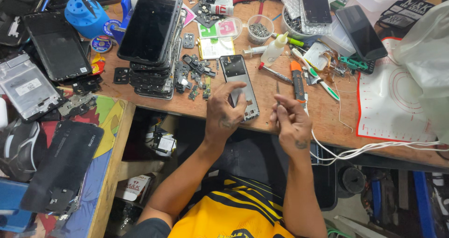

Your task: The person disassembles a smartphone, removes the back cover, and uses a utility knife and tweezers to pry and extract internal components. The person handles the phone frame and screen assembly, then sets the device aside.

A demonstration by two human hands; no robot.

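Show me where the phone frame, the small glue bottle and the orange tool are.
Phone frame [235, 72], head view, on its upper half.
Glue bottle [272, 53], head view, on its white body.
Orange tool [297, 79], head view, on its handle.

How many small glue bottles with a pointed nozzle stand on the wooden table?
2: one white glue bottle right of the opened phone frame, another glue bottle near the far edge. Clutter may hide more.

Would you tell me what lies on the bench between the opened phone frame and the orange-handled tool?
In the head view, only bare wood lies between the phone frame and the orange-handled tool.
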